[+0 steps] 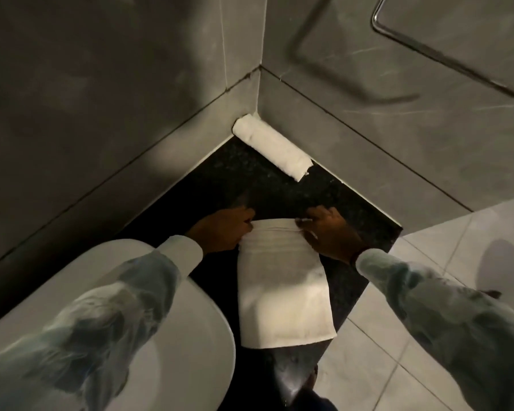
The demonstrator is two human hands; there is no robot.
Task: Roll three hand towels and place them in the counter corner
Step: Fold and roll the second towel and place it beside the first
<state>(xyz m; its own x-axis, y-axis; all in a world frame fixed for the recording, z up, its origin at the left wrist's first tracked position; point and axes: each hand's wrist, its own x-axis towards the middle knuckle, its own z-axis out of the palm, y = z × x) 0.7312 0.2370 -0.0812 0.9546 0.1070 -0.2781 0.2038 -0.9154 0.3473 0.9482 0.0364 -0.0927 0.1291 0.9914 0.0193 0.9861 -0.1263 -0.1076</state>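
Observation:
One rolled white towel (272, 146) lies in the corner of the black counter (238, 179), along the right wall. A second white towel (282, 292) lies flat on the counter in front of me, its near end hanging over the counter's front edge. Its far end is turned over into a short roll. My left hand (220, 232) grips the left end of that roll. My right hand (328, 232) grips the right end, fingers curled over the fold.
A white basin (172, 315) sits on the counter at the left, partly under my left sleeve. Grey tiled walls meet at the corner. A metal towel rail (445, 51) hangs on the right wall. Light floor tiles (398, 345) lie to the right.

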